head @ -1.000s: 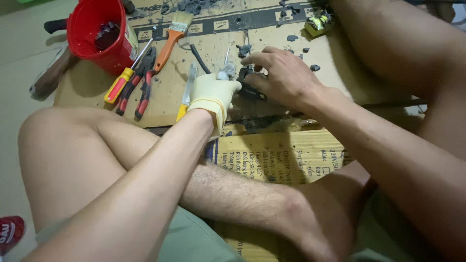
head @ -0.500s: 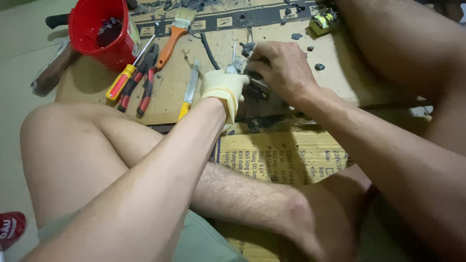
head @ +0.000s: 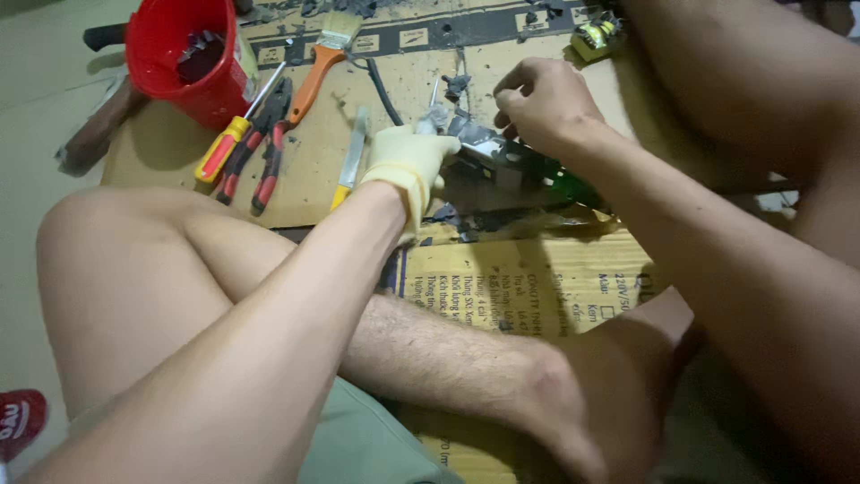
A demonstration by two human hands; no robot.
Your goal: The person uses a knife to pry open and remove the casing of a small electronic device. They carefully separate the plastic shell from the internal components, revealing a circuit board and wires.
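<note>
Green circuit board (head: 528, 170) gripped between gloved left hand (head: 408, 161) and bare right hand (head: 542, 103)

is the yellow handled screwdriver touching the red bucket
Apart. The head view shows bare cardboard between the red bucket and the yellow-handled screwdriver, which lies just right of it beside the pliers.

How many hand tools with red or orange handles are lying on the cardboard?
3: yellow-and-red screwdriver beside the red bucket, red-handled pliers right of it, orange-handled brush above those. More may be hidden under the hands.
</note>
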